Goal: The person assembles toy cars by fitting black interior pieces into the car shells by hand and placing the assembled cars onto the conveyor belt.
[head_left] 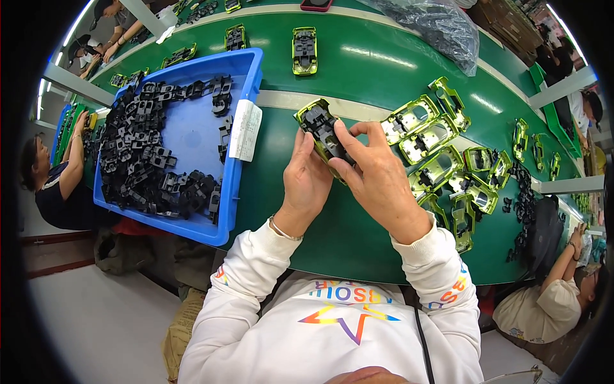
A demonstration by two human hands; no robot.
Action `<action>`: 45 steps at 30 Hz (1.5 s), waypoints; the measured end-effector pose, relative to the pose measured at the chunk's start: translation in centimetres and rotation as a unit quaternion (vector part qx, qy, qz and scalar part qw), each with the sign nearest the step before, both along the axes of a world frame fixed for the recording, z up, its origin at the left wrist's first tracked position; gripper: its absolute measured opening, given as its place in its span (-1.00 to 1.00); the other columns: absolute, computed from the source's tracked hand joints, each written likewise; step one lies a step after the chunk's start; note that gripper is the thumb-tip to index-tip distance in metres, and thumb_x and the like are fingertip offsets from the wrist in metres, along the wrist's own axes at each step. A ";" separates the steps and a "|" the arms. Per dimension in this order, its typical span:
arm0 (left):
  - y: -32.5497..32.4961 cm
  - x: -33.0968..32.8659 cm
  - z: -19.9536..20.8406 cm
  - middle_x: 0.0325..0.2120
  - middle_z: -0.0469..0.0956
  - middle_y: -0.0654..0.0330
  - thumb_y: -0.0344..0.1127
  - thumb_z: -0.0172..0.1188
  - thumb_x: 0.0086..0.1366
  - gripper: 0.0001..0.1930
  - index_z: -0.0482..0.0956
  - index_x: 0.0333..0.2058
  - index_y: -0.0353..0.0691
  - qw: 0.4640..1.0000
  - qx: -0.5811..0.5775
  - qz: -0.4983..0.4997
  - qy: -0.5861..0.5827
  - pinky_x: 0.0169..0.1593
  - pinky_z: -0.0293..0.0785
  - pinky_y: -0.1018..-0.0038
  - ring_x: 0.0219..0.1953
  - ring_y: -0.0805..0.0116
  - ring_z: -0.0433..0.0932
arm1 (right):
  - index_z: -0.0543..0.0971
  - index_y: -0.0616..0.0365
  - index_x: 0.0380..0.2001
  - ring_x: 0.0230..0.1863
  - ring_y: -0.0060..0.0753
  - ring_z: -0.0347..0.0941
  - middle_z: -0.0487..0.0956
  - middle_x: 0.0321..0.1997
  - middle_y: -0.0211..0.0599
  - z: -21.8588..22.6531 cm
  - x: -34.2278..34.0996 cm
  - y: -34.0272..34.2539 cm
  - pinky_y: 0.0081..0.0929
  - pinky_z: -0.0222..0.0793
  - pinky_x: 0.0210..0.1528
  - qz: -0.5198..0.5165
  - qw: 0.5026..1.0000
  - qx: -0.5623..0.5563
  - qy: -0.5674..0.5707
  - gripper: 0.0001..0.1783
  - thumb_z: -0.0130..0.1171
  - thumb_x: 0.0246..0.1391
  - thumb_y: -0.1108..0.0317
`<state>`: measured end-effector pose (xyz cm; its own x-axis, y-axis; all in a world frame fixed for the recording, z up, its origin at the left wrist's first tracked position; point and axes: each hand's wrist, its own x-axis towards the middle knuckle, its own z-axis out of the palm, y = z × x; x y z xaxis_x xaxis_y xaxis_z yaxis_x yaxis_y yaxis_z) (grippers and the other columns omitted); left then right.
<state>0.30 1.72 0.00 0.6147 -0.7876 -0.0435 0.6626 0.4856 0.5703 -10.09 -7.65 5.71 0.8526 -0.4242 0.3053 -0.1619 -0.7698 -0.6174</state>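
Between my two hands, above the green work surface, is a yellow-green toy car body [307,114] with a black interior part [322,128] set inside it, its open side up. My left hand [306,176] is closed round its left and lower side. The fingers of my right hand [377,173] are bent onto its right side, thumb and forefinger pressing near the black part; the fingertips partly hide it. To my right lies a heap of yellow-green car body shells [424,136], most of them hollow.
A blue bin [240,198] with many black interior parts [137,144] stands at the left, a white paper label [245,130] on its side. Beyond, a filled car body [304,51] rests on the green belt [358,64]. A clear plastic bag [428,29] lies far right. Other people sit at both sides.
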 end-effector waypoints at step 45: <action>-0.1 1.0 -1.8 0.06 0.43 0.18 -0.53 0.15 0.26 -0.32 0.13 0.34 -0.28 0.991 0.048 0.002 -0.122 0.18 0.43 0.40 0.07 0.42 0.47 | 0.58 0.10 0.13 -0.12 -0.43 0.52 0.66 -0.14 -0.37 0.0 1.4 -4.4 -0.43 0.34 -0.09 0.054 0.982 0.167 0.074 -0.49 0.34 0.07 0.36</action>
<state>1.28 1.58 -1.78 0.6198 -0.7841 0.0320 0.4974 0.4240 0.7569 -8.69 -12.02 5.69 0.9227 -0.3840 0.0350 -0.1967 -0.5468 -0.8139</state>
